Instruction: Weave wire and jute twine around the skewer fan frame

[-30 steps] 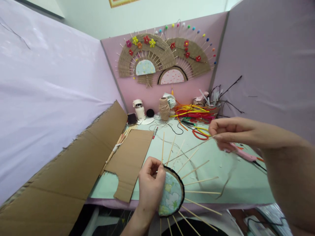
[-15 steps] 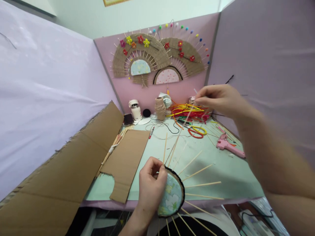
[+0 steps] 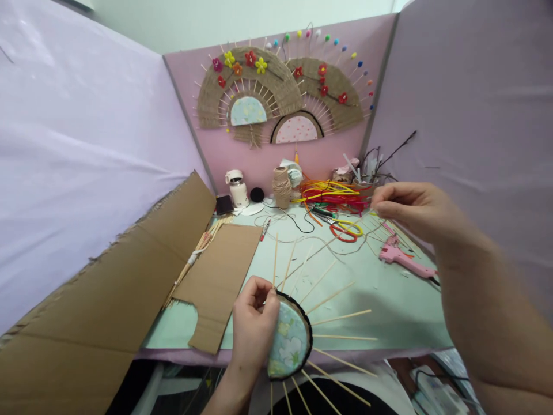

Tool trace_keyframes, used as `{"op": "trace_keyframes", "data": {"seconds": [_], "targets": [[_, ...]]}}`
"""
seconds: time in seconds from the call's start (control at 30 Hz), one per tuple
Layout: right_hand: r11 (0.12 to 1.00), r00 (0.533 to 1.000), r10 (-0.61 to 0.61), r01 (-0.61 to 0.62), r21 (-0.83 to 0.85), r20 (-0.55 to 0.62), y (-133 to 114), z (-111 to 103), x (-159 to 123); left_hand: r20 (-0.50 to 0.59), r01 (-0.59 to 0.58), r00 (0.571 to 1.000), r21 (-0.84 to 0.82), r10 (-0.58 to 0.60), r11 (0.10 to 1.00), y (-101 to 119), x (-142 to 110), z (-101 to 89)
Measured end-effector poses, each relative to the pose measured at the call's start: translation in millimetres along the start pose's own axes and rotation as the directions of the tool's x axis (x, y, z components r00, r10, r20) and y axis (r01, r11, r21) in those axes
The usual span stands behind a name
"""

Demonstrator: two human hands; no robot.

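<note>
My left hand [image 3: 256, 323] grips the straight edge of a half-round fan base [image 3: 290, 340] near its upper corner, thumb and fingers pinched. The base is covered in blue floral cloth and has a black cord border. Thin wooden sticks [image 3: 341, 316] fan out from its curved edge. A length of twine [image 3: 322, 246] runs from beside my left fingertips up to my right hand [image 3: 406, 207], which pinches it above the table's right side. The twine's loose part hangs in a loop below the right hand.
Cardboard pieces [image 3: 220, 276] lie at left beside a bundle of sticks [image 3: 192, 259]. Scissors [image 3: 345, 229], a pink glue gun [image 3: 404, 259], a twine spool [image 3: 282, 187], a white bottle [image 3: 237, 190] and coloured pipe cleaners [image 3: 334, 193] sit farther back. Finished fans [image 3: 276, 86] hang on the pink panel.
My right hand has moved down and to the right, drawing the twine to a lower slant. The left hand and fan base have shifted slightly left in view.
</note>
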State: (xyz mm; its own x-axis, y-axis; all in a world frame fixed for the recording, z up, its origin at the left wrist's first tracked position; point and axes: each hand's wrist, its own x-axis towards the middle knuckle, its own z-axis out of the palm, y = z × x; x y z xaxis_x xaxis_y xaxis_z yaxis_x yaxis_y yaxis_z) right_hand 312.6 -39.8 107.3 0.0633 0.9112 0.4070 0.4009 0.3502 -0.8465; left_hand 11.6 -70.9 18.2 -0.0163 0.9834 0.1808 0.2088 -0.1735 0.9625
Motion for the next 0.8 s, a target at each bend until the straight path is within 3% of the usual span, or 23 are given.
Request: {"op": "trace_keyframes", "data": {"seconds": [0.17,0.27,0.4,0.57,0.8], "targets": [[0.996,0.994,0.066,-0.062,0.059,-0.083,4,3,-5,0.015,-0.010,1.000,0.012,0.010,1.000,1,1,1.4],[0.960,0.990,0.141,-0.139,0.243,0.007,13,8,7,0.017,-0.009,1.000,0.018,0.009,1.000,-1,2,1.0],[0.847,0.969,0.216,-0.248,0.471,0.121,26,10,19,0.006,0.005,1.000,0.035,-0.005,0.999,-8,5,-0.1],[0.776,0.962,0.255,-0.262,0.574,0.095,31,11,19,-0.002,-0.002,1.000,0.054,0.002,0.999,-13,7,-0.7],[0.778,0.969,0.245,-0.210,0.593,0.022,31,11,17,0.020,-0.008,1.000,0.054,0.006,0.998,-10,5,2.4]]}}
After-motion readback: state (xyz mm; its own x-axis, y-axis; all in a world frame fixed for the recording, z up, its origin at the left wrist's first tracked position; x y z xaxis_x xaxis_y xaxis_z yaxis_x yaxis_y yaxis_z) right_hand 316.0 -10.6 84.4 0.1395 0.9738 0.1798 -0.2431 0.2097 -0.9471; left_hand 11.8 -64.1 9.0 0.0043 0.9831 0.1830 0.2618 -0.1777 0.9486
